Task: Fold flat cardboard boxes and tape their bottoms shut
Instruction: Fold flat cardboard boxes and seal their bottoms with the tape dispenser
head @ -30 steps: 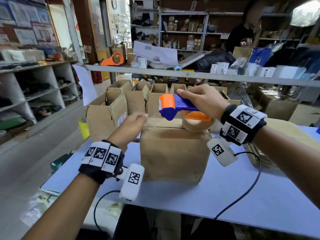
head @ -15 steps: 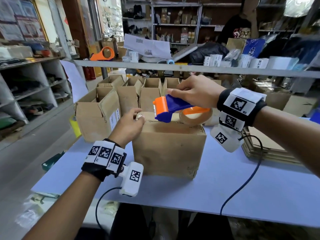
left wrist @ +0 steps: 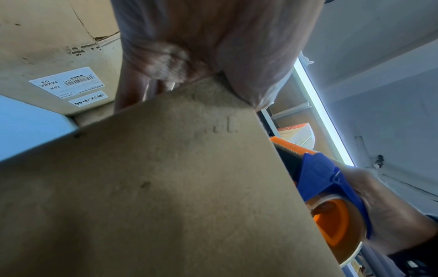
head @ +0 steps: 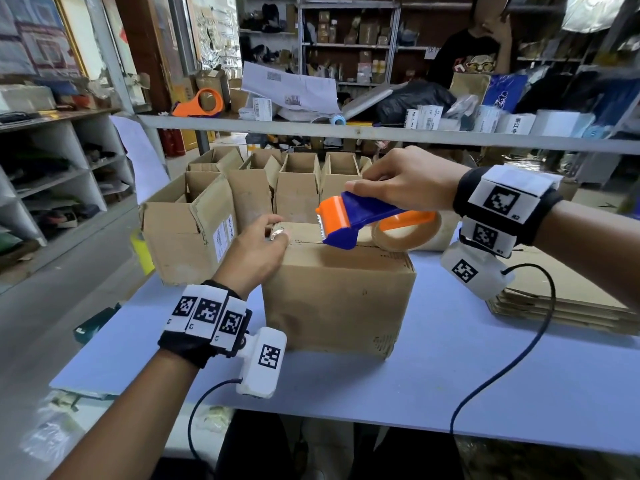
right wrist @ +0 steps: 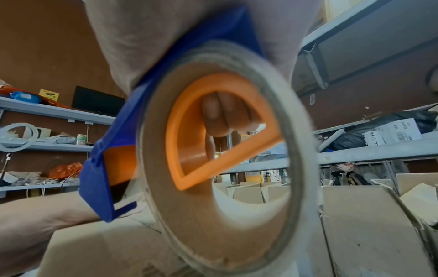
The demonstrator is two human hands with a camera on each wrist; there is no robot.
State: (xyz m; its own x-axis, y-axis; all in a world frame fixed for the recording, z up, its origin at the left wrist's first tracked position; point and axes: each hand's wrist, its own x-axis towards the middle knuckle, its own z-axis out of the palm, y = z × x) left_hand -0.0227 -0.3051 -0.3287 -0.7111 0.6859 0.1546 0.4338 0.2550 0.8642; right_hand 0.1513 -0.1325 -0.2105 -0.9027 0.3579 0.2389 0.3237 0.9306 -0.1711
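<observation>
A folded cardboard box [head: 339, 296] stands on the blue table [head: 485, 375] with its closed flaps facing up. My left hand [head: 266, 237] grips its top left edge; in the left wrist view the thumb and fingers straddle that corner of the box [left wrist: 166, 187]. My right hand [head: 405, 183] holds a blue and orange tape dispenser [head: 349, 220] by its handle. The dispenser's cutter end hovers just above the flap seam, near my left hand. Its tape roll [right wrist: 213, 215] fills the right wrist view, and my fingers [right wrist: 220, 116] show through the core.
Several open folded boxes [head: 194, 230] stand behind and to the left. A stack of flat cardboard [head: 561, 299] lies at the right. A grey shelf rail [head: 381, 133] crosses above them with a second orange dispenser [head: 204, 103]. A person [head: 474, 53] stands beyond.
My right hand has lowered the dispenser a little closer to the box top. My left hand has stayed at the box's top left edge.
</observation>
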